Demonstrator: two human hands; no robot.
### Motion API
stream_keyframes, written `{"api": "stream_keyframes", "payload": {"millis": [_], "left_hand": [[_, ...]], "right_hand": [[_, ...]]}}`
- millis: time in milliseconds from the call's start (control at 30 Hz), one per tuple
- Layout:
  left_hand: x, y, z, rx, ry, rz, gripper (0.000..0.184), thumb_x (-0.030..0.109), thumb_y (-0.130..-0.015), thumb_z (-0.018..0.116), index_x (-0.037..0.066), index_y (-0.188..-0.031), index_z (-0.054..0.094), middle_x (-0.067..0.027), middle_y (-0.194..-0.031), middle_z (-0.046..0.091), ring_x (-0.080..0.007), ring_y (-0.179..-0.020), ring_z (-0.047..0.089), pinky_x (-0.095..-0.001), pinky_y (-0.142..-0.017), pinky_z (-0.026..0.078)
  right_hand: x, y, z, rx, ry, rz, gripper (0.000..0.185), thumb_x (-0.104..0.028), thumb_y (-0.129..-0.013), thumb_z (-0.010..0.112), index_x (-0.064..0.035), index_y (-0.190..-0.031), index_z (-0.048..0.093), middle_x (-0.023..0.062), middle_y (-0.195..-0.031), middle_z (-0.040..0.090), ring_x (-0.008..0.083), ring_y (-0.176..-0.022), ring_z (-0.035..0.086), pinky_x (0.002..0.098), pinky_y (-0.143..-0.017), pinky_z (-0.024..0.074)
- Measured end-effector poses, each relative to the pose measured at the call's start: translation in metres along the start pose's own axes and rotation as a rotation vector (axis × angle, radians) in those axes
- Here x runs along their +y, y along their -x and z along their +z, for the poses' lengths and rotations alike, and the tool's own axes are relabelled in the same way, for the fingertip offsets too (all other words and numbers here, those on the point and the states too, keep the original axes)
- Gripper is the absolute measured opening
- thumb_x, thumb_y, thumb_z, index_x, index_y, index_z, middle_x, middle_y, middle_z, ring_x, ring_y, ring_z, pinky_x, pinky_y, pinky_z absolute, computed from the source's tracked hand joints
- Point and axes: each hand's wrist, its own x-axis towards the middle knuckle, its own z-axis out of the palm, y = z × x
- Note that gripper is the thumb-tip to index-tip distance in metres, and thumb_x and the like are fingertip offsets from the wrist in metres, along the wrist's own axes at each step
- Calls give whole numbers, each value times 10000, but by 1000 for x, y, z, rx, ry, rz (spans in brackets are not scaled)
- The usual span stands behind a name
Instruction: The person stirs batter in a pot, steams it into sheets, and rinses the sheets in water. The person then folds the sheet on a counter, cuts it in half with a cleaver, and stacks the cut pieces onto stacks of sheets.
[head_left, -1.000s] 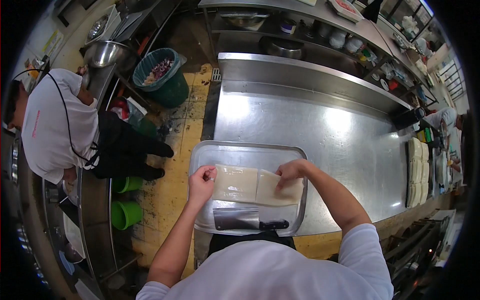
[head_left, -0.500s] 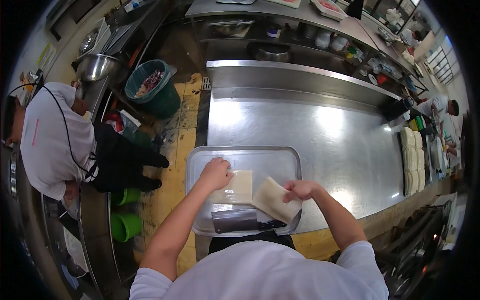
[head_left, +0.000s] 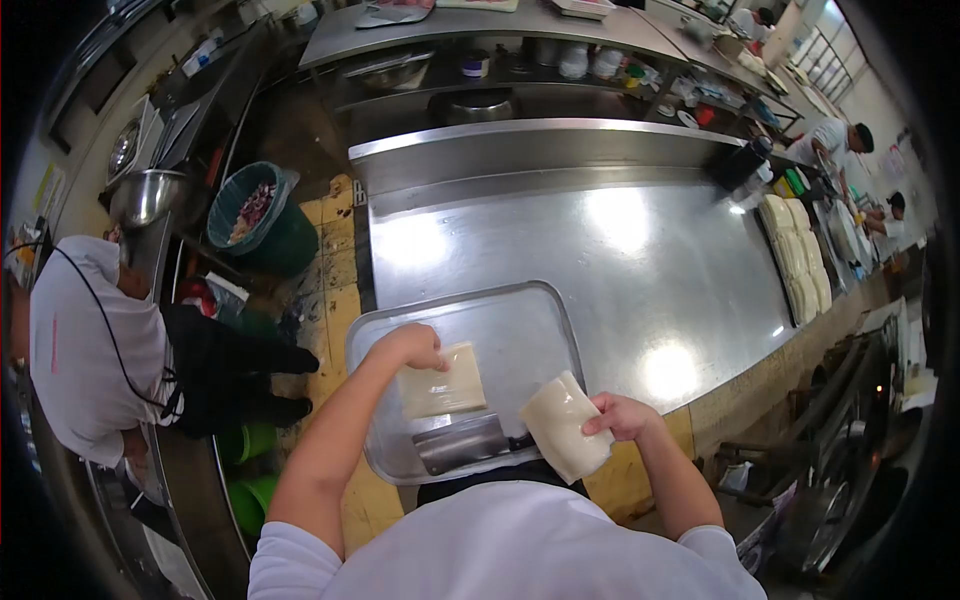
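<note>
A pale, square dough sheet (head_left: pixel 445 388) lies on the metal tray (head_left: pixel 545 300). My left hand (head_left: pixel 412 346) is at its upper edge, fingers bent together and closed on it. Off the tray's right front corner, my right hand (head_left: pixel 618 416) grips a second pale dough slab (head_left: pixel 563 425) by its right side, thumb on top. This slab looks floppy and folded, and it is held up tilted. Between the sheet and my body rests a cleaver (head_left: pixel 460 445), blade to the left, its dark handle partly hidden behind the held slab.
The tray stands on a steel table (head_left: pixel 480 240) with a raised back edge. Stacked pale slabs (head_left: pixel 795 260) line its right end, near dark bottles (head_left: pixel 745 165). A green bin (head_left: pixel 265 225) with scraps stands at left. A co-worker (head_left: pixel 95 340) bends over the left counter.
My right hand has lifted the slab and brought it off the tray's right front corner, toward my body. The view has turned to the right, and the tray appears skewed.
</note>
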Motion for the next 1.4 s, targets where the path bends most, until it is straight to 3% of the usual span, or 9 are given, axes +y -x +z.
{"api": "stream_keyframes", "payload": {"millis": [133,233,333,533,733,900,1000,1167,1400], "left_hand": [[-13,-15,12,-14,89,70,579,527,-760,807,27,-1050,778,-188,-979,754,-327,-879,696,-420,-778,536],[-11,-21,4,-146,177,-29,658,546,-765,810,15,-1148,748,-196,-1130,740,-343,-1032,696,-436,-906,535],[-7,-21,3,-177,192,-102,701,566,-762,817,14,-1185,738,-176,-1142,741,-325,-1013,696,-432,-894,535],[-10,-28,5,-335,153,41,660,524,-743,853,63,-1203,747,-128,-1113,748,-264,-966,689,-406,-866,530],[-22,-23,5,-278,181,87,442,352,-785,863,93,-1133,782,-72,-1034,758,-206,-936,685,-390,-849,527],[-27,-12,14,-434,739,13,338,150,-827,859,15,-1119,758,-52,-1041,752,-179,-945,695,-354,-862,542],[-30,-12,24,-439,880,0,316,83,-848,824,-42,-1123,733,-98,-1055,755,-212,-978,721,-376,-855,587],[6,2,16,-460,1041,-35,309,37,-852,798,-55,-1135,718,-124,-1087,747,-247,-995,727,-421,-900,595],[144,11,-4,-400,1128,46,308,5,-845,771,-60,-1140,708,-146,-1097,746,-277,-1012,732,-431,-916,600]], "right_hand": [[12,20,8,46,-23,-56,419,-69,-865,784,39,-1253,666,104,-1180,724,231,-1084,701,393,-965,558],[22,35,19,123,-57,-121,376,-26,-847,773,55,-1204,688,121,-1147,736,237,-1050,713,396,-942,567],[34,52,30,184,-127,-152,385,-13,-839,774,55,-1208,688,127,-1148,736,246,-1045,717,409,-939,572],[78,84,36,233,-228,-282,437,-12,-858,762,36,-1278,649,123,-1219,711,254,-1117,694,428,-987,560],[133,103,51,275,-351,-442,440,-45,-872,765,38,-1287,642,133,-1222,709,256,-1118,697,427,-986,561],[157,117,68,310,-476,-572,439,-53,-867,772,51,-1274,643,152,-1209,713,270,-1090,711,439,-981,567],[172,122,62,307,-528,-634,448,-57,-862,779,56,-1272,640,160,-1209,712,277,-1080,716,444,-975,572],[185,136,35,291,-550,-676,469,-66,-870,773,53,-1299,624,155,-1227,705,274,-1106,704,444,-995,558],[206,191,-18,285,-566,-754,467,-74,-883,759,59,-1307,617,155,-1233,699,266,-1113,699,436,-994,555]]}}
